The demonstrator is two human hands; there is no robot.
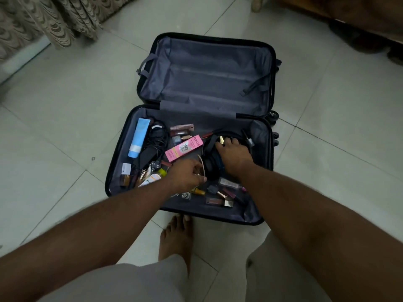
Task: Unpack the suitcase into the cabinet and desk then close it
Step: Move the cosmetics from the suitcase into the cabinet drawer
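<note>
A dark suitcase (197, 127) is lying wide open on the tiled floor (65, 127), its far half showing only grey lining and straps. The near half is holding the loose items. A blue tube (139, 138) is lying along the left edge of that half, with a tangle of black cables (156, 138) just beside it. A pink Pond's box (184, 147) is sitting near the middle. Small bottles and lipsticks are scattered toward the near edge and the near left corner.

The right hand (234, 154) is resting on black headphones (210, 164) on the right side of the near half, its fingers curling round the headband. The left hand (187, 175) is hovering just left of the headphones, its fingers bent and pinching a thin pale frame (200, 160), possibly glasses. A bare foot (176, 236) is standing on the floor just before the suitcase's near edge.
</note>
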